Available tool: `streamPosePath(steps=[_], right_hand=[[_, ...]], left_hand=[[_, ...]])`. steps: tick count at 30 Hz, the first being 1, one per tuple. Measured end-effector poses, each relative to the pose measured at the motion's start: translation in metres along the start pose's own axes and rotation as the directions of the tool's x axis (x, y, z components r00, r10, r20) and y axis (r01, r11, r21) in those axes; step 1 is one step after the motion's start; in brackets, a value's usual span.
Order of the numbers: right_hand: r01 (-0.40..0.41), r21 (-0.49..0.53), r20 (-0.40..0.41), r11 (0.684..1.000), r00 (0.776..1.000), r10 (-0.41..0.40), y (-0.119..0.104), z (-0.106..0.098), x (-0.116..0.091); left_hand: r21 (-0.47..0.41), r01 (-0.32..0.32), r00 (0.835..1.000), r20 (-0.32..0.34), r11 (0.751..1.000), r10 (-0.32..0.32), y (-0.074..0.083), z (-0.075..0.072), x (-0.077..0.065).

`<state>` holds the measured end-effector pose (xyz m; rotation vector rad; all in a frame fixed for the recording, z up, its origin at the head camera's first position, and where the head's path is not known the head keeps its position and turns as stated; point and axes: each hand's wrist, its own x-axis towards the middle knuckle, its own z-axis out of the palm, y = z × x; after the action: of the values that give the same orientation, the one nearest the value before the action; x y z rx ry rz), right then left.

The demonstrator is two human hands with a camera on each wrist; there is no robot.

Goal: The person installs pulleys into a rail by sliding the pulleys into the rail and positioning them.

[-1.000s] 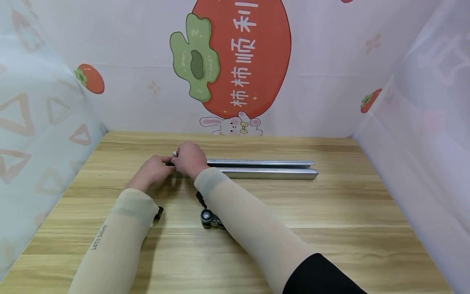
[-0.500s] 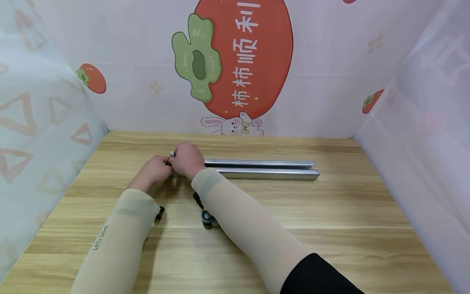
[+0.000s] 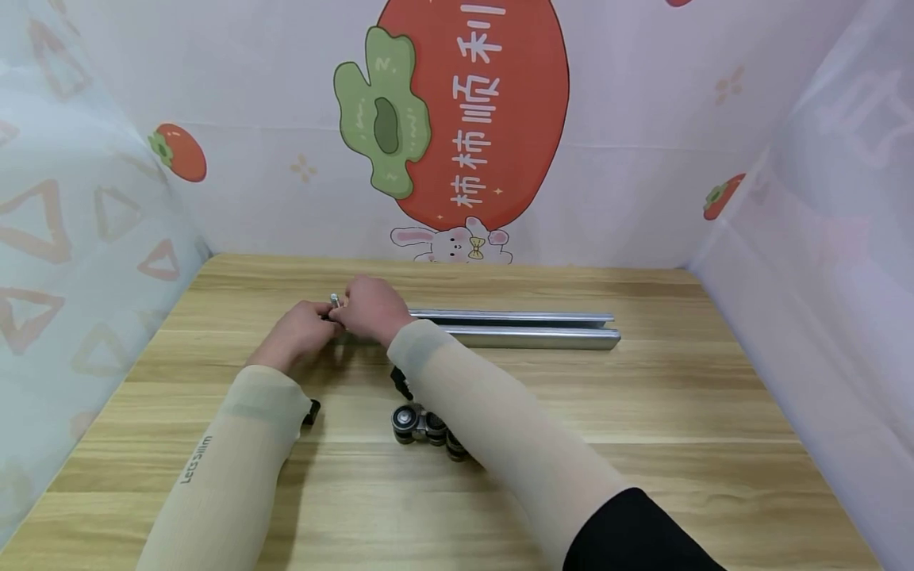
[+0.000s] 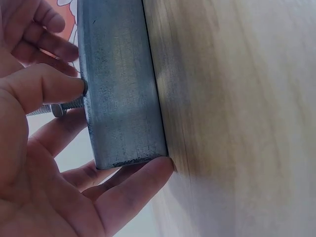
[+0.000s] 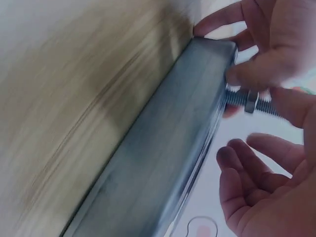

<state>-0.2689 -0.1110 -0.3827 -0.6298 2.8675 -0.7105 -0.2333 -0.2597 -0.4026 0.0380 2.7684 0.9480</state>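
A metal channel rail (image 3: 528,339) lies across the table, its dark slot facing up. Near its left end, a threaded bolt (image 5: 267,107) stands out of the slot side, with a nut (image 5: 251,101) partway along its thread. My left hand (image 3: 294,335) grips that rail end, thumb on the slot side and fingertips at the end's lower edge. Over the bolt, my right hand (image 3: 373,308) has one digit overlapping the bolt's outer end in the right wrist view; its other fingers are bent loosely, away from the nut. Whatever the bolt joins inside the rail is hidden.
A dark roller trolley (image 3: 421,424) with several wheels lies on the table in front of the rail, partly covered by my right sleeve. The wooden table (image 3: 678,476) meets a printed cloth backdrop (image 3: 607,206) behind and cloth at both sides.
My right hand shifts slightly left, then back right over the bolt, baring more of the trolley's wheels and the bolt's tip. My left hand and the rail stay almost still.
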Motion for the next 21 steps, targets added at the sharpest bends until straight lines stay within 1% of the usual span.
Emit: streamPosePath(steps=[4,6,8,10,12,14,18,21], right_hand=[[-0.022,0.033,0.001,0.999,1.0,0.022,0.012,-0.011,-0.005],[-0.029,0.032,0.003,0.999,1.0,0.029,0.019,-0.019,-0.008],[-0.035,0.051,0.025,0.998,0.999,0.034,0.025,-0.029,-0.012],[-0.033,0.075,0.039,0.997,0.999,0.031,0.032,-0.04,-0.016],[-0.038,0.12,0.039,0.992,0.999,0.034,0.042,-0.049,-0.022],[-0.052,0.185,0.032,0.981,0.998,0.046,0.054,-0.057,-0.03],[-0.084,0.312,0.03,0.946,0.996,0.079,0.078,-0.066,-0.049],[-0.107,0.372,0.043,0.922,0.994,0.098,0.094,-0.07,-0.064]], left_hand=[[0.007,0.006,1.0,0.006,1.0,-0.006,-0.001,0.001,0.003],[0.016,0.002,1.0,0.001,1.0,-0.002,-0.001,0.001,0.004],[0.017,0.006,1.0,0.003,1.0,-0.006,0.0,0.0,0.003],[0.022,0.007,1.0,0.006,1.0,-0.007,0.0,0.0,0.002],[0.016,0.013,1.0,0.012,1.0,-0.013,0.0,-0.001,0.001],[0.014,0.013,1.0,0.019,1.0,-0.013,0.001,0.0,0.001],[0.017,0.012,1.0,0.022,1.0,-0.013,0.0,0.001,0.001],[0.028,0.005,1.0,0.025,1.0,-0.006,0.001,0.001,0.001]])
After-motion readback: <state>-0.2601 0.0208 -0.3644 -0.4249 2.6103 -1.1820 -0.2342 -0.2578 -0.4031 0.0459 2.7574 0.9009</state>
